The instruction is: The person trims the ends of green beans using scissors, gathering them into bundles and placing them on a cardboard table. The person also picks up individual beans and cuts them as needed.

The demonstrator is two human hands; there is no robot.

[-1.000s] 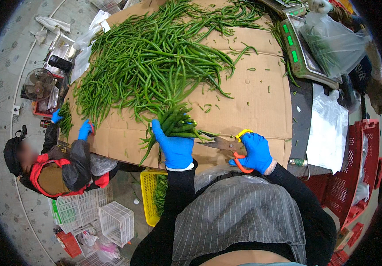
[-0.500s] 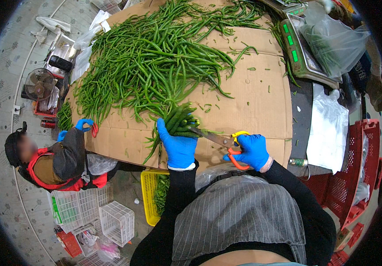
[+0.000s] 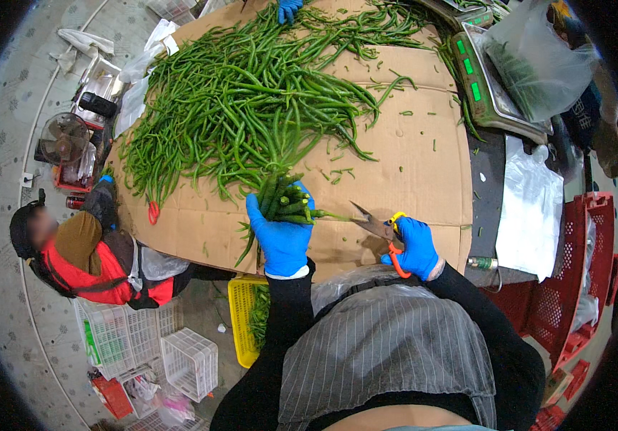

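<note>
My left hand (image 3: 280, 248), in a blue glove, is closed round a bunch of long green chili peppers (image 3: 284, 201). Their cut ends point to the right, and one longer green piece sticks out toward my right hand. In my blue-gloved right hand (image 3: 417, 248) is a pair of scissors (image 3: 375, 227) with yellow and orange handles. Its blades are spread, just right of the bunch, with the tips near that longer piece. Beyond the bunch, a large heap of green chili peppers (image 3: 230, 108) covers much of the cardboard (image 3: 424, 158).
Cut bits lie on the cardboard. Far right are a scale (image 3: 481, 93) and a filled clear bag (image 3: 531, 72); white bags (image 3: 531, 201) lie nearer. A yellow crate (image 3: 241, 323) stands below the edge. Left sits a co-worker (image 3: 86, 258) near an orange handle (image 3: 153, 212).
My right hand has drawn the scissors rightward, away from the bunch, and the blades are wider apart. The co-worker's hand has left the orange handle. Another blue-gloved hand appears at the far edge.
</note>
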